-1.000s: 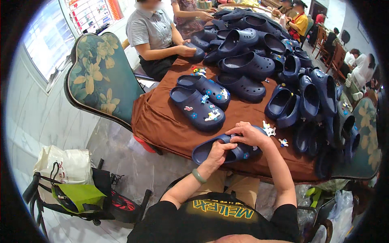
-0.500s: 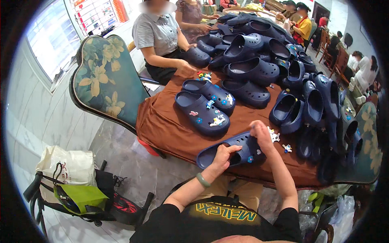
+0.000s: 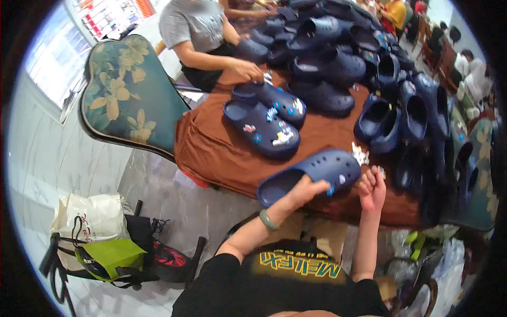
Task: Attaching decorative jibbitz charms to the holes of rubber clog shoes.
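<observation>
My left hand (image 3: 305,191) grips a navy clog (image 3: 338,161) by its opening, thumb over the upper. The clog lies tilted at the table's near edge, its toe to the right. On its side are a blue flower charm (image 3: 330,190) by my thumb and a small white charm (image 3: 341,178). Just right of the toe, my right hand (image 3: 372,189) is closed, its fingertips pinching a small shoe charm that they mostly hide. White charms (image 3: 360,154) lie beyond the toe. A pair of clogs with charms, the nearer one (image 3: 259,129) in full view, stands farther left.
A large heap of navy clogs (image 3: 317,63) covers the back and right of the brown-covered table (image 3: 206,142). Across at the left, a person in grey (image 3: 195,31) reaches toward the finished-looking pair. A flowered chair (image 3: 124,98) and a bag-laden scooter (image 3: 111,253) stand left.
My right hand has left the clog's toe and moved right to the small charm on the table. The clog has tilted in my left hand. The other person's hand has come closer to the decorated pair.
</observation>
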`<state>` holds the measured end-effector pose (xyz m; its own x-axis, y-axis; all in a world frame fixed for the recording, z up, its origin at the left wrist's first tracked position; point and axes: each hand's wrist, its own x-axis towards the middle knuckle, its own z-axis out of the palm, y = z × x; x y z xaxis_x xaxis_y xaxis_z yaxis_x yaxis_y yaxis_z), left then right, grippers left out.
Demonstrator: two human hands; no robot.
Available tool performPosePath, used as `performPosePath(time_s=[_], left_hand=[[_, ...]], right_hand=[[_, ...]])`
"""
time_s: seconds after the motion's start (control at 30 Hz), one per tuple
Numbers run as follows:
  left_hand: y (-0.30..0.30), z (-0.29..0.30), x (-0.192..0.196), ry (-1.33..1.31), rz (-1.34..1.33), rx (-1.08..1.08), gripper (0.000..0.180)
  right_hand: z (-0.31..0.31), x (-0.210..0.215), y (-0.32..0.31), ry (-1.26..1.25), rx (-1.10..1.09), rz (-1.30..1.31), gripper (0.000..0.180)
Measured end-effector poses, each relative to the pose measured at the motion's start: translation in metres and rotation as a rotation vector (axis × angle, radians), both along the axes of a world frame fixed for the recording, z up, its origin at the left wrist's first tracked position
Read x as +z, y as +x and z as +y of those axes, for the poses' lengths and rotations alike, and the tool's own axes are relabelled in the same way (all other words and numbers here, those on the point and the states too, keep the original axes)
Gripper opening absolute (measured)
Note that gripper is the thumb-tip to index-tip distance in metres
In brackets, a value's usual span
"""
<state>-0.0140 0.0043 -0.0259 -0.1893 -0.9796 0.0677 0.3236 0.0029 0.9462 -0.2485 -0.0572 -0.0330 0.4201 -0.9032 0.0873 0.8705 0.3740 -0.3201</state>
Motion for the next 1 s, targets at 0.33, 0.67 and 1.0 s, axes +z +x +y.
performPosePath(time_s=[0.33, 0.67, 1.0], left_hand=[[0.013, -0.049, 0.001, 0.199, 0.189, 0.436, 0.022], [0.005, -0.028, -0.013, 0.147, 0.183, 0.328, 0.018], [0.008, -0.027, -0.004, 0.177, 0.254, 0.292, 0.016]], right_hand=[[-0.029, 0.033, 0.04, -0.099, -0.229, 0.611, 0.02], [-0.008, 0.0, 0.088, -0.934, -0.718, 1.711, 0.023], [-0.011, -0.005, 0.103, -0.764, -0.785, 1.426, 0.007]])
